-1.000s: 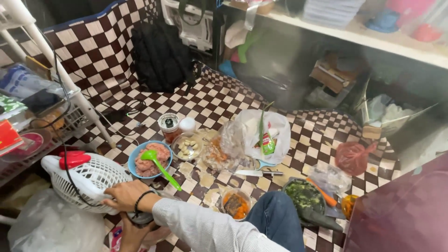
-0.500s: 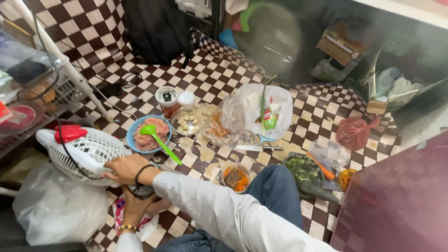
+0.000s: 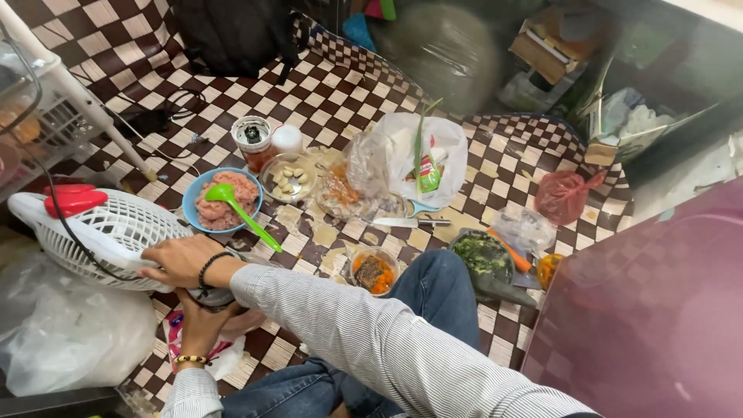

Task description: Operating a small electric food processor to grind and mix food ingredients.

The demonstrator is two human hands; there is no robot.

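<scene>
Both your hands sit near-left; right hand (image 3: 182, 261) flat on the basket (image 3: 108, 236); left hand (image 3: 203, 319) just below, grip hidden

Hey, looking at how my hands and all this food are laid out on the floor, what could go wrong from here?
Your right hand rests on the white fan, whose cord runs close by the blue bowl of minced meat; shifting the fan might snag the green spoon and tip it. The knife lies bare among open bowls, so a blind reach could meet it. Your knee sits right beside the small orange dish and may knock it.
</scene>
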